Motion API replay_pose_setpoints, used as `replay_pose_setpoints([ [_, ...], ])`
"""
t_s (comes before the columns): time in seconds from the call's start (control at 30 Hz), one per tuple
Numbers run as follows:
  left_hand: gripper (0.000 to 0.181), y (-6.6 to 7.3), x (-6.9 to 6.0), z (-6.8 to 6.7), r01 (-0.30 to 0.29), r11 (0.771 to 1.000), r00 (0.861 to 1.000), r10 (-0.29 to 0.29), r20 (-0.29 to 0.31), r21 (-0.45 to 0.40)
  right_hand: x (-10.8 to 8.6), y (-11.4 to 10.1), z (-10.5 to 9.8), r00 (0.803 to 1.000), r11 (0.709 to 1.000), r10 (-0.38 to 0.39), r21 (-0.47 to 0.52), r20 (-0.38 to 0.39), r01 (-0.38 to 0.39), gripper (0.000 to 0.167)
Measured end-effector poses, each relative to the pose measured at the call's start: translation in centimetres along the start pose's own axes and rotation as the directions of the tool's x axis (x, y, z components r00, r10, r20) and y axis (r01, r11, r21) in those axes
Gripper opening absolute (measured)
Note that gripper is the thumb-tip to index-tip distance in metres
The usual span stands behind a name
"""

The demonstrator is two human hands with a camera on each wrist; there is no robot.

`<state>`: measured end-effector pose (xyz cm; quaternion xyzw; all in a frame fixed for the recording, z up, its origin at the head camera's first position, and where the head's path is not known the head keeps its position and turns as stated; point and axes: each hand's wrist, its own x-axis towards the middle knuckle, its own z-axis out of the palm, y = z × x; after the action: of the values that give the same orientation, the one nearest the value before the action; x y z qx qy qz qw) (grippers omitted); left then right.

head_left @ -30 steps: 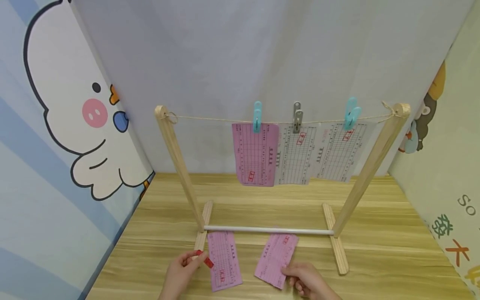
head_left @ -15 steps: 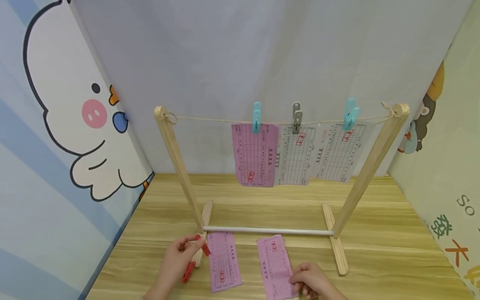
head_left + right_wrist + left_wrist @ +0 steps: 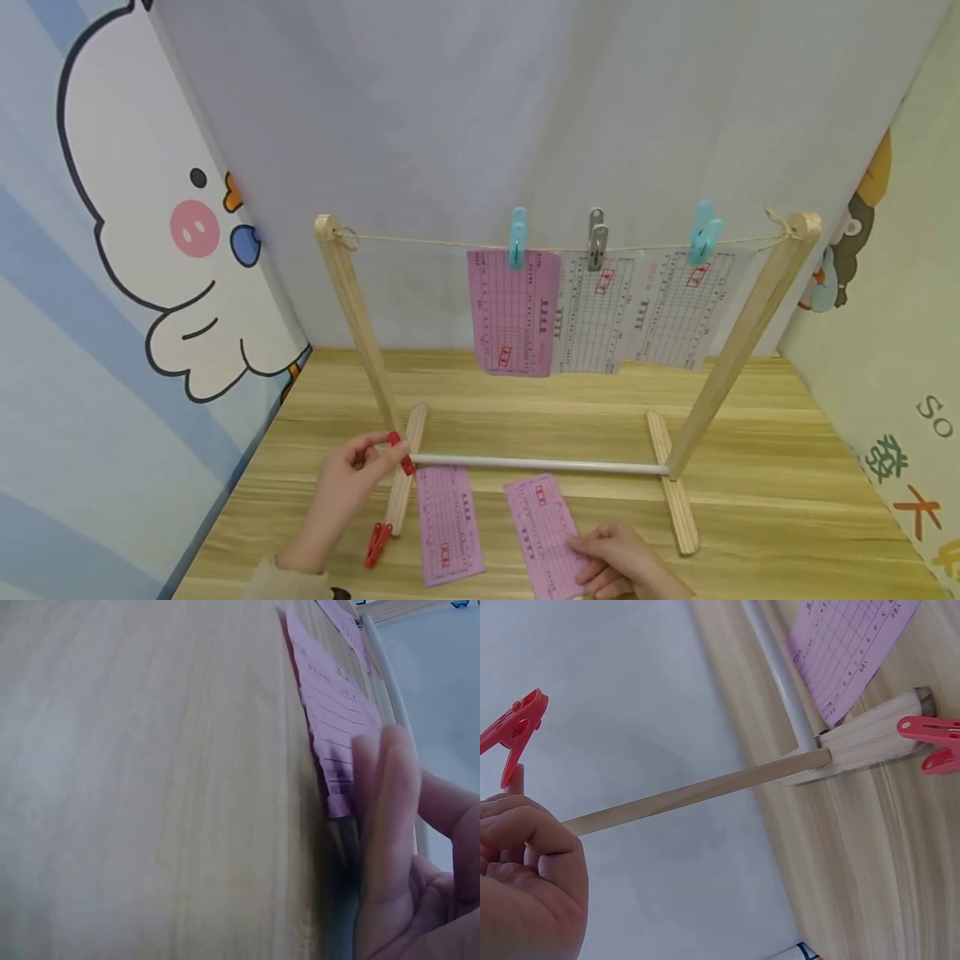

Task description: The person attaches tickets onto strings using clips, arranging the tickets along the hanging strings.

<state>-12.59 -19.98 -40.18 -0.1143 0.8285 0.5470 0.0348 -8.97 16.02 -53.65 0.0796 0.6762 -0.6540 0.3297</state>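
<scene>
My left hand (image 3: 351, 479) pinches a red clothespin (image 3: 402, 454) beside the foot of the rack's left post; the left wrist view shows this clothespin (image 3: 516, 727) above the curled fingers. Another red clothespin (image 3: 378, 545) lies on the table near the left foot. My right hand (image 3: 626, 562) pinches the right edge of a pink printed slip (image 3: 542, 533), also seen in the right wrist view beside the fingers. A second pink slip (image 3: 450, 525) lies flat between the hands.
The wooden rack's right post (image 3: 738, 350) and white crossbar (image 3: 540, 464) stand beyond the hands. On its string (image 3: 427, 242) hang a pink slip (image 3: 513, 317) and two white slips (image 3: 592, 321), held by blue and grey clothespins. Printed walls flank the table.
My left hand has moved up and away with the clothespin, uncovering the one on the table. The slip at my right hand has turned, its far end swinging left, and shifted slightly nearer.
</scene>
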Motion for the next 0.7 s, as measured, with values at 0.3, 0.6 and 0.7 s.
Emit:
replay_pose_setpoints([
  [0.3, 0.046, 1.2, 0.1, -0.5, -0.038, 0.999, 0.999, 0.038, 0.012, -0.004, 0.5, 0.0, 0.6, 0.995, 0.998, -0.010, -0.059, -0.104, 0.003, 0.019],
  [0.6, 0.043, 2.8, 0.5, -1.4, -0.109, 0.994, 0.994, 0.109, -0.008, 0.007, 0.7, 0.3, 0.7, 0.992, 0.998, -0.046, -0.043, -0.114, 0.042, 0.020],
  [0.7, 0.044, 3.5, 0.6, -1.8, -0.122, 0.993, 0.992, 0.122, -0.014, 0.004, 0.8, 0.1, 0.6, 0.992, 0.996, -0.083, -0.030, -0.091, 0.081, 0.022],
])
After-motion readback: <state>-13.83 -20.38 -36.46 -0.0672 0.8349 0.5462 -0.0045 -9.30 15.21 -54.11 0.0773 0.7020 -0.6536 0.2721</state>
